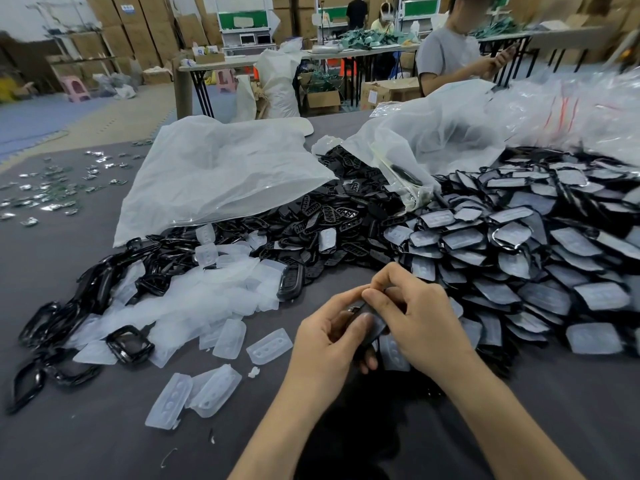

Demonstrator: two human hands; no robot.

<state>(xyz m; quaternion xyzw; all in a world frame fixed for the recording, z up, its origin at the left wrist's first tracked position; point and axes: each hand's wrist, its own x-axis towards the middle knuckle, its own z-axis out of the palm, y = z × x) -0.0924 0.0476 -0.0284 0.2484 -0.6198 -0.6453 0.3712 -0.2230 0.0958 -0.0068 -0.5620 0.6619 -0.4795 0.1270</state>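
My left hand [329, 336] and my right hand [419, 317] meet just above the grey table [86, 445], both curled round one small black key-fob shell [372, 325]. The left hand's fingers wrap it from below, with the thumb on its face. Fingertips of the right hand pinch its upper edge. Most of the shell is hidden between the hands. A heap of clear rubber button pads [194, 303] lies to the left. A finished-looking black fob [290, 281] sits at that heap's right edge.
Black frames [130, 344] are strewn at the left. A broad pile of black shells with pads [519, 258] fills the right. Two plastic bags [221, 171] lie behind, small circuit boards [52, 192] at far left. A seated person [453, 50] is across the table.
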